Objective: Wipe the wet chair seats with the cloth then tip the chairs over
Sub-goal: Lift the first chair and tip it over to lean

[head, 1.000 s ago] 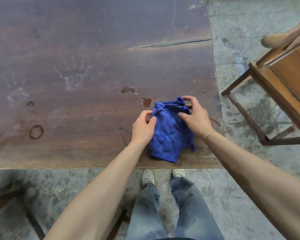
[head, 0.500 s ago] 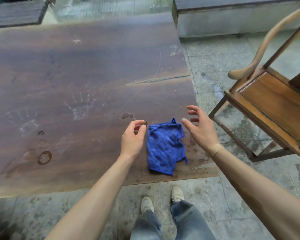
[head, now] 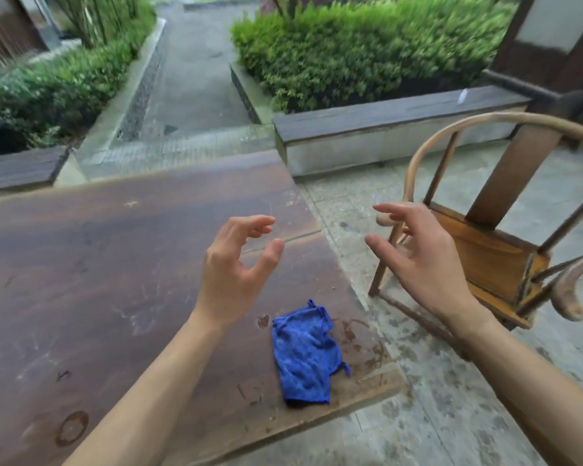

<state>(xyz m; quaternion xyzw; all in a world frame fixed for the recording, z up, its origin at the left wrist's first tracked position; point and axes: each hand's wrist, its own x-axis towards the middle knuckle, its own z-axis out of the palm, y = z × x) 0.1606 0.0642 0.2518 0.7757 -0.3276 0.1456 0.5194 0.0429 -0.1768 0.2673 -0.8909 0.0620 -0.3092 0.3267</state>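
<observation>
We see our two bare hands raised above a dark wooden surface (head: 98, 264), outdoors beside a stone patio. A blue cloth (head: 303, 353) lies crumpled near the surface's corner, beside some reddish stains. Relative to the cloth, our left hand (head: 231, 274) hovers above and a little to the left, apart from it, fingers loosely curved and holding nothing. Our right hand (head: 428, 264) is up and to the right of the cloth, out past the surface's edge, fingers spread and relaxed, also holding nothing. Neither hand touches the cloth.

To the right of the cloth, on the patio floor, stands a wooden chair (head: 492, 250) with a rounded, hoop-shaped back rail and curved arms. Our right hand overlaps its near arm in the view, but we cannot tell whether it touches.

We judge the cloth to be soft, limp and light, probably a little damp, so it can be gathered anywhere in a loose fistful. The chair looks rigid and fairly heavy; its wet wood may be slippery. The hoop rail or an arm seems the surest place to take hold for tipping, with both hands steadying it.
</observation>
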